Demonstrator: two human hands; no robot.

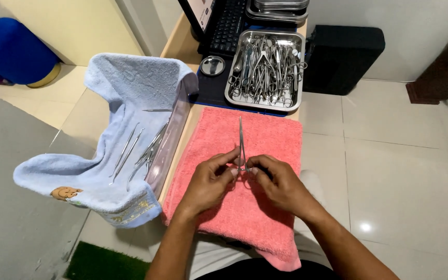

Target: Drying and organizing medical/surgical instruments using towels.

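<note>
Over a pink towel (265, 135) I hold a slim steel forceps (241, 139) upright, its tips pointing away from me. My left hand (208, 181) pinches one ring handle and my right hand (281, 184) pinches the other, both at the lower end of the tool. To the left, a clear bin lined with a light blue towel (125, 88) holds several thin steel instruments (141, 150).
Behind the pink towel stands a steel tray (297, 67) heaped with several steel instruments. A small round steel dish (212, 65) lies to its left. Further back are a black keyboard (229, 23), stacked trays (278, 10) and a black box (343, 57) on the tiled floor.
</note>
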